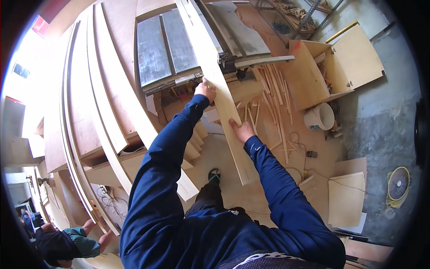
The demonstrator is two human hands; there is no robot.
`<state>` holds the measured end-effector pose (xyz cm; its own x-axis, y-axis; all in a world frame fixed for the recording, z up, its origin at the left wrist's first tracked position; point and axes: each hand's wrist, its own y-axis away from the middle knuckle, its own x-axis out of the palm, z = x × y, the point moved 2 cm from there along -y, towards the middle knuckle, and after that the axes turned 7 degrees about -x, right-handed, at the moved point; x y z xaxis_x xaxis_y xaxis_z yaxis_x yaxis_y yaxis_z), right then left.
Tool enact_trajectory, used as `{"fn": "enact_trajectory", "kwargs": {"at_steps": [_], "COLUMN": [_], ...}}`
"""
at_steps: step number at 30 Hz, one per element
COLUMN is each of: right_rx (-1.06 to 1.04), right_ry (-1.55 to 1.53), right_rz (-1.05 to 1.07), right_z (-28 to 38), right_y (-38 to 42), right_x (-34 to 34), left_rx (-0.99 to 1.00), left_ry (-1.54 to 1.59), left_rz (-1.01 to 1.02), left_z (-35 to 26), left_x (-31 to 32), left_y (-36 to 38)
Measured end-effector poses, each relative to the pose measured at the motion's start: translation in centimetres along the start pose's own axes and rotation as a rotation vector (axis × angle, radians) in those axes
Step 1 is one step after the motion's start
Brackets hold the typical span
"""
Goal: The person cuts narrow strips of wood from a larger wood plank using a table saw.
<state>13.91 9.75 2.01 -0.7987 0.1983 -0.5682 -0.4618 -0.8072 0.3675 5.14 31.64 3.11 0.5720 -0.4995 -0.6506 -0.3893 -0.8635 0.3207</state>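
A long pale wooden board (228, 121) runs from the top of the view across a dark metal machine table (152, 54) and down towards my body. My left hand (205, 91) is closed on the board's left edge, close to the front edge of the machine table. Lower down, my right hand (242, 130) grips the same board, its thumb on the top face and its other fingers hidden. The near end of the board overhangs the floor.
Long boards (103, 89) lie along the left on a workbench. Thin strips (280, 103) litter the floor at centre right, beside an open wooden cabinet (309, 71) and a white bucket (320, 117). A fan (398, 184) stands far right. Another person (58, 242) is at lower left.
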Motion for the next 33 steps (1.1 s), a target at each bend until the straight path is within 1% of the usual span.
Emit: {"fn": "enact_trajectory", "kwargs": {"at_steps": [2, 3, 4, 6, 7, 8, 9, 10, 11, 12, 13, 14, 15, 16, 17, 19, 20, 22, 23, 26, 27, 28, 30, 31, 32, 33], "right_rx": [-0.052, 0.0, 0.001, -0.109, -0.123, -0.132, -0.091, -0.055, -0.06, -0.022, 0.02, 0.034, 0.024, 0.014, 0.006, 0.013, 0.019, 0.023, 0.024, 0.032, 0.031, 0.035, 0.051, 0.044, 0.044, -0.013], "right_ry": [0.024, -0.015, -0.015, 0.054, 0.072, 0.076, 0.165, 0.255, 0.254, 0.215, 0.177, 0.024, 0.055, 0.084, 0.084, 0.186, 0.19, 0.127, 0.145, 0.104, 0.123, 0.116, 0.111, 0.097, 0.097, 0.11], "right_rz": [-0.057, 0.03, 0.029, -0.071, -0.139, -0.141, -0.165, -0.19, -0.187, -0.128, -0.069, 0.084, 0.045, 0.009, 0.013, -0.07, -0.065, -0.017, -0.039, -0.034, -0.018, -0.024, -0.062, -0.12, -0.12, -0.147], "right_z": [-0.7, 2.0, 2.6, 3.7, 4.1, 3.9, 3.5, 3.3, 4.1, 5.1, 6.0, 6.7, 8.2, 9.6, 10.2, 10.7, 11.1, 11.8, 12.0, 12.4, 12.5, 12.6, 12.8, 13.0, 12.0, 10.8], "right_y": [-2.8, -2.4, -3.0, -4.5, -5.3, -6.6, -7.8, -9.4, -10.3, -11.0, -11.8, -12.7, -13.5, -14.1, -15.2, -16.5, -16.5, -16.3, -16.4, -16.4, -16.5, -16.4, -15.9, -15.5, -15.8, -16.2], "right_x": [0.9, -0.3, -0.3, -0.3, -0.3, 0.0, 0.5, 0.8, 0.7, 0.4, 0.0, -0.3, -0.7, -0.7, -0.7, -0.8, -0.9, -1.3, -1.3, -1.3, -1.4, -1.5, -1.7, -1.8, -1.6, -1.2], "left_rx": [0.036, 0.084, 0.069, 0.073, 0.123, 0.173, 0.181, 0.26, 0.315, 0.339, 0.528, 0.616, 0.573, 0.625, 0.596, 0.549, 0.545, 0.58, 0.592, 0.613, 0.619, 0.627, 0.635, 0.593, 0.657, 0.656], "left_ry": [0.044, -0.177, -0.144, -0.228, -0.281, -0.33, -0.302, -0.276, -0.276, -0.238, -0.126, -0.126, -0.167, -0.177, -0.214, -0.313, -0.309, -0.445, -0.521, -0.444, -0.455, -0.461, -0.463, -0.454, -0.438, -0.454], "left_rz": [-0.061, -0.16, -0.171, -0.227, -0.244, -0.267, -0.235, -0.236, -0.223, -0.175, -0.078, -0.105, 0.06, 0.053, 0.08, 0.134, 0.139, 0.095, 0.124, 0.128, 0.088, 0.093, -0.028, -0.07, -0.079, -0.057], "left_z": [0.6, 0.2, 0.0, -2.2, -1.8, -1.4, -1.2, -0.9, -0.8, -0.2, 0.3, 0.6, -0.3, 0.0, 0.2, 0.9, 0.8, 0.4, -0.4, 0.4, 0.5, 0.7, 0.5, 0.3, 0.7, 0.8], "left_x": [0.0, -0.7, -1.1, -3.5, -3.1, -2.6, -2.2, -1.8, -1.5, -0.6, -0.8, -0.6, -1.6, -1.4, -1.3, -0.6, -0.6, -0.7, -1.5, -0.4, -0.2, 0.1, -0.4, -1.0, -0.7, -0.4], "left_y": [-2.6, -3.4, -3.9, -1.6, -1.4, -1.5, -0.1, 1.7, 3.9, 5.5, 7.6, 9.9, 11.9, 13.0, 13.7, 13.7, 13.6, 13.5, 14.3, 15.8, 15.9, 15.6, 14.8, 14.7, 14.3, 13.9]}}
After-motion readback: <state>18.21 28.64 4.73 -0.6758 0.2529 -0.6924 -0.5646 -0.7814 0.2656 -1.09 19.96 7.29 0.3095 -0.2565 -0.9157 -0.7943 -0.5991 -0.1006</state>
